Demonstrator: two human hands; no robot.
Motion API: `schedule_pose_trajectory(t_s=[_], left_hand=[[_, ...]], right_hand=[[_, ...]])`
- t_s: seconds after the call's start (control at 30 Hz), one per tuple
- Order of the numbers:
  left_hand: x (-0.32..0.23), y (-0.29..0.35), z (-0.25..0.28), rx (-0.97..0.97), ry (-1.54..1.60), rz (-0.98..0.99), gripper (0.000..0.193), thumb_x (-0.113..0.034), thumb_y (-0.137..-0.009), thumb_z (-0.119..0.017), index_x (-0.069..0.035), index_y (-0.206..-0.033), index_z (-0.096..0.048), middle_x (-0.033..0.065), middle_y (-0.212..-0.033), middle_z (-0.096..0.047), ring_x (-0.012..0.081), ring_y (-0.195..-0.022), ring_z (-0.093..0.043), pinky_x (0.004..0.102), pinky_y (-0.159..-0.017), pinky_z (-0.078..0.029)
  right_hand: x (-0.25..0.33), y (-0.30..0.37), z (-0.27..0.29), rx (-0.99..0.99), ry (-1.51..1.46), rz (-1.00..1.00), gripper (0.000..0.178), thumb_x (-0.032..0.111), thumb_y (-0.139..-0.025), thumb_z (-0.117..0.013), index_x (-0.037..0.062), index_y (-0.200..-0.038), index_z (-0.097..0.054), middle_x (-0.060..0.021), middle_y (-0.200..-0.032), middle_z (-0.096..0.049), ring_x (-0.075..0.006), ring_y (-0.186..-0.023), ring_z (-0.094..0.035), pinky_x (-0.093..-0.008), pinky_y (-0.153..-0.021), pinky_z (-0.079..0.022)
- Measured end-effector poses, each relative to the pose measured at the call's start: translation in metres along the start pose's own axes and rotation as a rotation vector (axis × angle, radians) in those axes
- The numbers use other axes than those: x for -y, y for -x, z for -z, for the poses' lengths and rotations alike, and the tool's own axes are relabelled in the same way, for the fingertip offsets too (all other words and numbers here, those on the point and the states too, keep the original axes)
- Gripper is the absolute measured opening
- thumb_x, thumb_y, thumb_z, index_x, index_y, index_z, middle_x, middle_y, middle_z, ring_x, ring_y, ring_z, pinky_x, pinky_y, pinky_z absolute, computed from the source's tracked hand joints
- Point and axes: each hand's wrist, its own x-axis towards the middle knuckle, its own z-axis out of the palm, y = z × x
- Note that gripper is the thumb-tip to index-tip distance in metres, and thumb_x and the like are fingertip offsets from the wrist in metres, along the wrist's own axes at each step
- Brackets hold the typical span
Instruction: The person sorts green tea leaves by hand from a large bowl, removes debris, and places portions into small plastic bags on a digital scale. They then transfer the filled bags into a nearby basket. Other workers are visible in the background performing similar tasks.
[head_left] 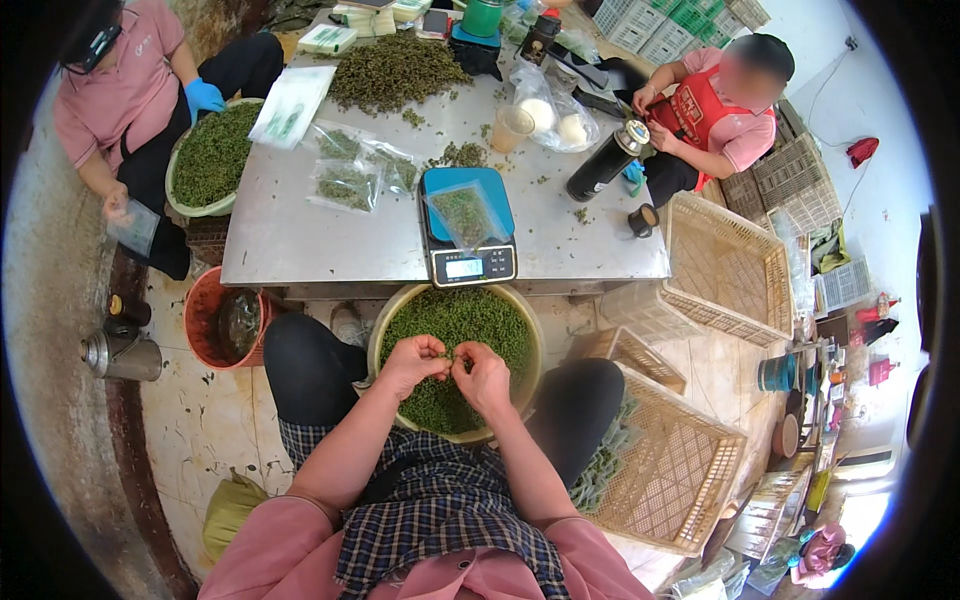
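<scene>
Between my knees stands a round pale basin (537,345) full of small green berries (455,315) that look like green peppercorns. Over it, my left hand (414,366) and my right hand (481,380) meet, fingertips pinched close together. A small green sprig (449,358) shows between them; its details are too small to make out. Just beyond the basin, a kitchen scale (438,183) with a blue top and lit display sits on the metal table (320,245). A clear bag of green berries (465,215) lies on the scale.
Filled clear bags (348,185) and a heap of darker berries (390,75) lie on the table, near a black thermos (608,160). A red bucket (205,330) stands left, plastic crates (690,450) right. Co-workers sit left (125,85) and right (715,110).
</scene>
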Motion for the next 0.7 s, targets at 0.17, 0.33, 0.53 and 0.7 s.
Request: schedule_pose_trajectory(t_s=[0.17,0.33,0.53,0.7], left_hand=[[0.006,-0.002,0.005,0.001,-0.053,-0.008,0.024,0.000,-0.074,-0.072,0.001,-0.093,-0.058,0.0072,-0.082,-0.061,0.0150,-0.072,-0.062,0.0264,-0.064,-0.054],[0.024,0.003,0.001,-0.029,-0.584,-0.191,0.046,-0.010,-0.074,-0.076,-0.004,-0.116,-0.059,0.0115,-0.113,-0.062,0.0245,-0.106,-0.060,0.0331,-0.083,-0.053],[0.018,0.002,-0.003,-0.130,-0.674,-0.150,0.038,-0.015,-0.078,-0.072,-0.009,-0.114,-0.063,0.0089,-0.115,-0.063,0.0206,-0.109,-0.059,0.0337,-0.086,-0.051],[0.024,-0.001,0.000,-0.176,-0.607,-0.163,0.028,-0.013,-0.082,-0.068,-0.007,-0.109,-0.066,0.0083,-0.106,-0.067,0.0189,-0.100,-0.063,0.0327,-0.083,-0.052]], right_hand=[[-0.016,-0.015,0.002,0.048,-0.040,0.208,0.016,0.009,-0.073,-0.066,0.0048,-0.088,-0.067,-0.0138,-0.089,-0.066,-0.0301,-0.081,-0.064,-0.0370,-0.070,-0.052],[0.008,-0.083,0.025,-0.385,-0.196,0.162,0.010,0.010,-0.079,-0.069,0.0026,-0.085,-0.070,-0.0120,-0.078,-0.064,-0.0203,-0.065,-0.060,-0.0317,-0.058,-0.047],[0.029,-0.129,0.018,-0.439,0.134,-0.012,0.019,0.025,-0.077,-0.070,0.0074,-0.085,-0.071,-0.0068,-0.074,-0.063,-0.0269,-0.064,-0.062,-0.0379,-0.059,-0.049],[0.013,-0.128,0.012,-0.534,-0.001,-0.024,0.013,0.017,-0.077,-0.070,0.0054,-0.082,-0.070,-0.0045,-0.068,-0.062,-0.0204,-0.060,-0.061,-0.0333,-0.057,-0.049]])
